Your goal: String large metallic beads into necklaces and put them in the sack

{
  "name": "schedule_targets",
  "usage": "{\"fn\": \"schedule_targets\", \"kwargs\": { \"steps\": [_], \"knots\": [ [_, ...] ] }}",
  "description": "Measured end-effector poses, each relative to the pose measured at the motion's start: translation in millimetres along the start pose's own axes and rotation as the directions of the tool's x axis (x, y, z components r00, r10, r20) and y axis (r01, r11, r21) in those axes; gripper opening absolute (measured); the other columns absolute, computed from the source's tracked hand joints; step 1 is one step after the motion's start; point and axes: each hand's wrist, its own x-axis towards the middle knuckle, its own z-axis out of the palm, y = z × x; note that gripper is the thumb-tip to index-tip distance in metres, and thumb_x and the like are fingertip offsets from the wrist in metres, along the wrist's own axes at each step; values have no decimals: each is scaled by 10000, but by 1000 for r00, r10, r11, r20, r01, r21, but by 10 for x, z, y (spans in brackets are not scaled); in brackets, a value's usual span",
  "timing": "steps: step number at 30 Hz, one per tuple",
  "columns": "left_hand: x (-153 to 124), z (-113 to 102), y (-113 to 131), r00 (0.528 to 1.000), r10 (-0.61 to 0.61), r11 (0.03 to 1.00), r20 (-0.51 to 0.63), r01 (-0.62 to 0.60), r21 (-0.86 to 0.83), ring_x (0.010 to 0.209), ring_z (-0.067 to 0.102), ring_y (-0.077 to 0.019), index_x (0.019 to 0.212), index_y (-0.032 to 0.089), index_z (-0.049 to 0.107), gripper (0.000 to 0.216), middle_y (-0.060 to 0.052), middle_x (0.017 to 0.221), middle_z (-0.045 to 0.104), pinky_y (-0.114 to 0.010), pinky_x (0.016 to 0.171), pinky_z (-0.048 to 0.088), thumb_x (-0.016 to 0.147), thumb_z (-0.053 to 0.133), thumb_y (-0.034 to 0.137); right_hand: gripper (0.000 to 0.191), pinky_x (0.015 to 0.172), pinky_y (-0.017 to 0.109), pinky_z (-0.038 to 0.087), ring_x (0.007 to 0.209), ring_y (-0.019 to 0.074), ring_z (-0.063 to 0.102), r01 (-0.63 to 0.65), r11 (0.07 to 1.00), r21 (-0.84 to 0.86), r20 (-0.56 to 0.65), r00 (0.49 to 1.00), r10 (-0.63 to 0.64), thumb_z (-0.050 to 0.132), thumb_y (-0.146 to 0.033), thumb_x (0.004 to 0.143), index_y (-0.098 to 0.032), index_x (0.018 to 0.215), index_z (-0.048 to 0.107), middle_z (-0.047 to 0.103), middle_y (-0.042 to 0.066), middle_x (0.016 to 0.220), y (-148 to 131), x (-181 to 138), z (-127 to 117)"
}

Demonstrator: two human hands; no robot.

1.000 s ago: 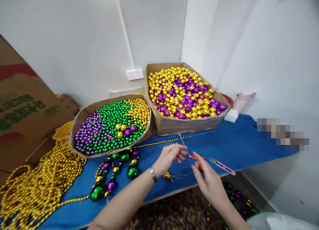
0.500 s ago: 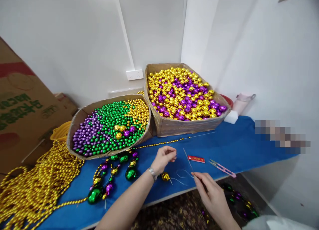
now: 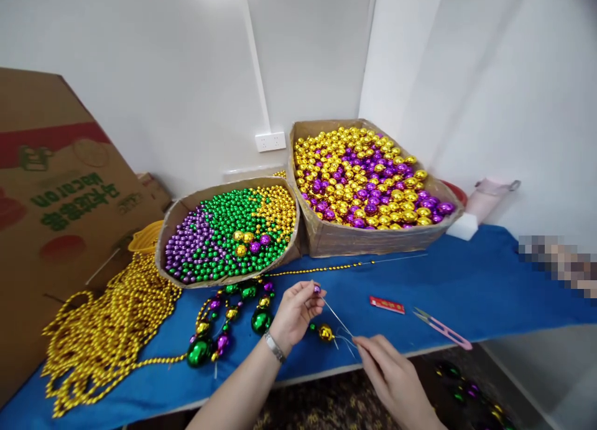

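Note:
My left hand [image 3: 293, 312] is closed in a pinch on a small purple bead [image 3: 317, 288] just above the blue table [image 3: 466, 281]. My right hand [image 3: 385, 371] pinches the near end of a thin needle [image 3: 336, 319], whose tip points up at the purple bead. White thread runs from the needle to a gold bead [image 3: 326, 333] lying between the two hands. A strand of large green, gold and purple beads [image 3: 228, 321] lies left of my left hand.
Two cardboard boxes stand behind: one with small green, purple and gold beads [image 3: 228, 231], one with larger gold and purple beads [image 3: 368, 187]. Gold bead strings [image 3: 107, 330] are heaped at the left. A red packet [image 3: 387, 304] and pink snips [image 3: 443, 329] lie to the right.
My left hand has picked up a purple bead and my right hand has swung the needle's tip left to meet it. The camera view has shifted left.

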Motion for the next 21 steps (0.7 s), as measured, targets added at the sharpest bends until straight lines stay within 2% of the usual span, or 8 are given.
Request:
{"fn": "schedule_targets", "kwargs": {
  "steps": [6,10,15,18,21],
  "knots": [
    [-42,-8,-6,997,79,994,-7,-78,77,589,602,-100,841,127,612,312,-64,772,676,-197,535,465,672,753,349,245,638,238,524,702,153,652,12,999,-40,0,1000,-12,396,-279,932,-221,1020,617,647,47,789,-38,18,-13],
    [-92,30,-54,973,228,939,-21,-215,270,639,601,-119,857,134,613,330,-46,761,659,-208,559,462,661,755,358,254,628,240,523,693,154,651,24,998,-65,-6,1000,-24,384,-279,935,-218,1023,614,649,50,782,-59,48,18],
    [-189,48,-16,954,296,871,53,-292,394,762,615,-151,1107,168,541,494,-82,943,655,-238,628,484,688,730,350,213,671,235,532,765,157,661,69,994,-85,-46,996,-73,402,-287,931,-230,1037,577,656,45,853,13,90,63],
    [-199,-67,168,908,414,761,60,-382,525,817,615,-169,1072,166,578,392,-98,980,657,-260,681,487,743,672,357,208,668,221,538,777,157,667,104,988,-113,-79,990,-113,403,-314,932,-234,1040,562,660,47,878,105,90,82],
    [-169,-257,455,823,563,561,81,-452,693,799,620,-179,973,162,636,269,-82,890,678,-273,696,486,788,610,356,220,637,205,542,760,152,671,120,985,-121,-90,987,-131,388,-334,937,-238,1041,556,662,49,877,164,71,98]
  ]
}}
